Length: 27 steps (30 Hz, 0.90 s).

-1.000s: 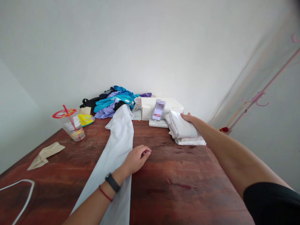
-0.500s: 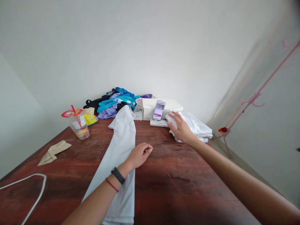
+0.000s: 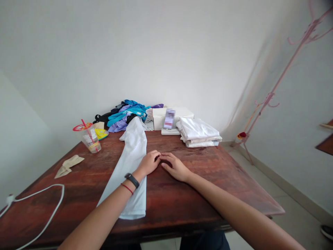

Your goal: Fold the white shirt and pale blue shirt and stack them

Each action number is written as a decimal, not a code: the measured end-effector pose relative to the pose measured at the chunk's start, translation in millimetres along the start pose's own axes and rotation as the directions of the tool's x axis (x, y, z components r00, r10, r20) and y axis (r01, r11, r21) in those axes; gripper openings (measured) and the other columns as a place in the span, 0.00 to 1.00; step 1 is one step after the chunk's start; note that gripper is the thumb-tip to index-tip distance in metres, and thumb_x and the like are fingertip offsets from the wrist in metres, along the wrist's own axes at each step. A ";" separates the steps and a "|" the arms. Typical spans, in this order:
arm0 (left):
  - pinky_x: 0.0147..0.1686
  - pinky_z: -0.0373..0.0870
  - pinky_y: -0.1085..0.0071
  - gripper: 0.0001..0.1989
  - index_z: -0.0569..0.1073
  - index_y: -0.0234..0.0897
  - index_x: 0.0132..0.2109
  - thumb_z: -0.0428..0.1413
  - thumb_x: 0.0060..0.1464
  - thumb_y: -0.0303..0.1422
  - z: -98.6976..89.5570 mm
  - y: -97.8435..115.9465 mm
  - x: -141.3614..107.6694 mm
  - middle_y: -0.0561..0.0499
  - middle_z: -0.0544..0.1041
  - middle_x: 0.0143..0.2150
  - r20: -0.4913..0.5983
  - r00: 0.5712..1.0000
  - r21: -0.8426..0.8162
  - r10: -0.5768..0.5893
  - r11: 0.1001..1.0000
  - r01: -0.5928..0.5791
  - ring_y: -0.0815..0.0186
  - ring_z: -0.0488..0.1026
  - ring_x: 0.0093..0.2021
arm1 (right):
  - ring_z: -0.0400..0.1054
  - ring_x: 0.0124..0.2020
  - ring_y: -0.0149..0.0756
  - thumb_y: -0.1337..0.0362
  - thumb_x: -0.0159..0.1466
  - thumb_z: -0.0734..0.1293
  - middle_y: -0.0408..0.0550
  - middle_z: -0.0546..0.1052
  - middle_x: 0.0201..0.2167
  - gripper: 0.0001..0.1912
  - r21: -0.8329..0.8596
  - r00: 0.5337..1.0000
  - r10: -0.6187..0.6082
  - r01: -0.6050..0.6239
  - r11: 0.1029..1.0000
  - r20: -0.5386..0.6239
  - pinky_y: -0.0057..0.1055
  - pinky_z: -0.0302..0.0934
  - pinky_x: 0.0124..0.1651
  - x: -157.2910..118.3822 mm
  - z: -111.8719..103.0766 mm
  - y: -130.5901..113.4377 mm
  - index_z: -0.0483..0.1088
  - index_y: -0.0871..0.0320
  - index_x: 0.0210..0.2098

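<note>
A white garment (image 3: 130, 152), folded into a long narrow strip, lies lengthwise on the wooden table. Over its right edge rests my left hand (image 3: 150, 162), loosely curled, with a gap between thumb and fingers and nothing in it. My right hand (image 3: 177, 168) is just to the right, low over the bare wood, its thumb apart from the fingers and holding nothing. The fingertips of both hands meet or nearly meet. Farther back on the right sits a neat stack of folded white clothes (image 3: 199, 129), apart from my hands.
A phone (image 3: 169, 119) leans against a white box (image 3: 183, 113) at the back. Left of it lies a heap of coloured clothes (image 3: 130, 113). A plastic cup with straw (image 3: 91, 139), beige cloth (image 3: 69, 165) and white cable (image 3: 62, 194) lie left. A pink stand (image 3: 282, 73) is right.
My right hand has left the white stack and come back beside my left hand. The stack's top looks flatter. My left hand stays near the garment's edge; the view has shifted slightly.
</note>
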<state>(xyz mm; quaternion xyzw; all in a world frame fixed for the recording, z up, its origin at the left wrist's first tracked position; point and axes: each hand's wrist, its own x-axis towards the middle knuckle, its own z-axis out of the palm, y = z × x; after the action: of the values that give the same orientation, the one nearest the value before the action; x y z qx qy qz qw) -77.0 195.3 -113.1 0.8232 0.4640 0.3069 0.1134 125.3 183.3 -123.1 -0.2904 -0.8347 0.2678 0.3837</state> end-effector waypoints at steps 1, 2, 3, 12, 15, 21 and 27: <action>0.41 0.70 0.67 0.10 0.76 0.40 0.38 0.50 0.65 0.32 0.4 0.9 -0.6 0.48 0.76 0.39 -0.007 1.000 0.025 0.005 1.000 -0.004 0.60 0.75 0.40 | 0.68 0.60 0.44 0.59 0.70 0.64 0.52 0.73 0.59 0.17 0.008 1.000 -0.005 0.005 1.000 -0.012 0.45 0.60 0.66 0.5 -0.6 1.3 0.74 0.49 0.56; 0.41 0.70 0.67 0.10 0.75 0.40 0.38 0.50 0.65 0.32 0.8 1.8 -1.1 0.48 0.76 0.39 -0.015 1.000 0.050 0.009 0.999 -0.008 0.60 0.74 0.41 | 0.69 0.59 0.44 0.60 0.70 0.64 0.52 0.74 0.57 0.15 0.017 1.000 -0.009 0.010 1.000 -0.022 0.45 0.61 0.65 1.3 -1.6 2.7 0.75 0.49 0.54; 0.42 0.70 0.66 0.10 0.75 0.40 0.38 0.50 0.66 0.32 1.2 2.6 -1.7 0.48 0.76 0.39 -0.021 1.000 0.075 0.013 0.997 -0.012 0.60 0.74 0.41 | 0.70 0.57 0.43 0.60 0.69 0.64 0.51 0.76 0.55 0.15 0.026 0.999 -0.012 0.013 1.000 -0.029 0.45 0.62 0.64 2.3 -2.9 4.1 0.76 0.49 0.53; 0.54 0.69 0.62 0.14 0.73 0.42 0.54 0.45 0.70 0.31 0.5 9.5 -3.9 0.47 0.76 0.48 0.009 0.996 0.165 0.089 0.982 -0.090 0.59 0.73 0.51 | 0.74 0.51 0.42 0.62 0.68 0.65 0.50 0.81 0.49 0.12 0.055 0.999 -0.033 0.035 0.998 -0.026 0.41 0.66 0.58 5.5 -14.7 4.8 0.78 0.52 0.47; 0.54 0.69 0.61 0.15 0.74 0.42 0.54 0.45 0.70 0.30 -0.2 11.2 -4.3 0.46 0.76 0.48 0.030 0.995 0.178 0.096 0.979 -0.099 0.59 0.72 0.50 | 0.75 0.50 0.43 0.63 0.67 0.65 0.49 0.81 0.49 0.12 0.051 0.999 -0.032 0.032 0.998 -0.009 0.41 0.66 0.58 4.8 -17.5 2.6 0.79 0.52 0.47; 0.51 0.70 0.62 0.15 0.75 0.42 0.52 0.44 0.70 0.30 -0.6 12.1 -3.8 0.46 0.76 0.46 0.052 0.996 0.235 0.072 0.968 -0.083 0.59 0.72 0.49 | 0.76 0.50 0.46 0.62 0.67 0.65 0.48 0.82 0.49 0.13 0.041 0.999 0.019 -0.021 0.999 0.030 0.40 0.67 0.56 4.8 -21.7 0.7 0.80 0.52 0.47; 0.50 0.69 0.63 0.14 0.75 0.41 0.48 0.44 0.71 0.32 -0.7 14.7 -3.8 0.47 0.76 0.44 0.044 0.997 0.288 0.067 0.955 -0.076 0.60 0.72 0.47 | 0.78 0.47 0.47 0.58 0.69 0.63 0.44 0.83 0.47 0.15 0.029 0.997 0.031 -0.033 0.999 0.066 0.40 0.67 0.54 4.4 -22.7 -1.4 0.80 0.49 0.48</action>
<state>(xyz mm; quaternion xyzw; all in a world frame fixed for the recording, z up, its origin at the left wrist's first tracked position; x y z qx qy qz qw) -68.7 184.1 -107.1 0.8522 0.4719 0.2256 -0.0117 140.7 190.4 -107.3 -0.2891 -0.8378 0.2960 0.3562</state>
